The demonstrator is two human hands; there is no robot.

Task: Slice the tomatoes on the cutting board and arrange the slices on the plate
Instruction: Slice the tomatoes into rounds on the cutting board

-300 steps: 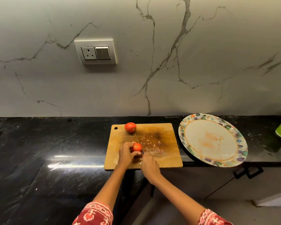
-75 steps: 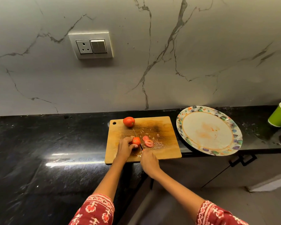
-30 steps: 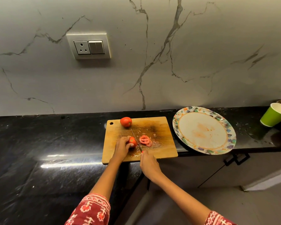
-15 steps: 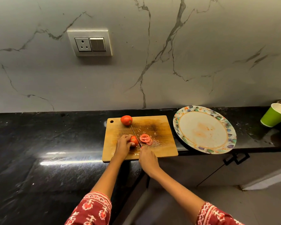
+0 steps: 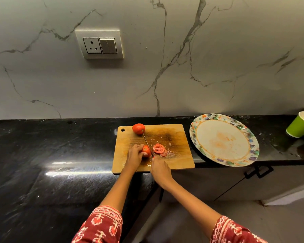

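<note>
Head cam view: the left hand (image 5: 134, 156) has its fingers curled round the partly cut red tomato (image 5: 146, 150), pinning it to the rectangular wooden cutting board (image 5: 175, 160). The right hand (image 5: 159, 167) is wrapped round the handle of a thin-bladed knife (image 5: 147, 142), whose blade runs away from the hands, right against the cut face of that tomato. Just right of the blade, beyond the right hand's knuckles, a small pile of red tomato slices (image 5: 159, 149) lies on the board among some seeds and juice. Further out past both hands a whole red tomato (image 5: 138, 128) sits at the board's far edge, near the knife tip. Off to the right of the right hand, the round floral-rimmed white plate (image 5: 253, 149) sits on the glossy black stone desk (image 5: 51, 155), just beside the board, with only faint reddish smears on it. Way further right there's a green paper cup (image 5: 300, 124).
</note>
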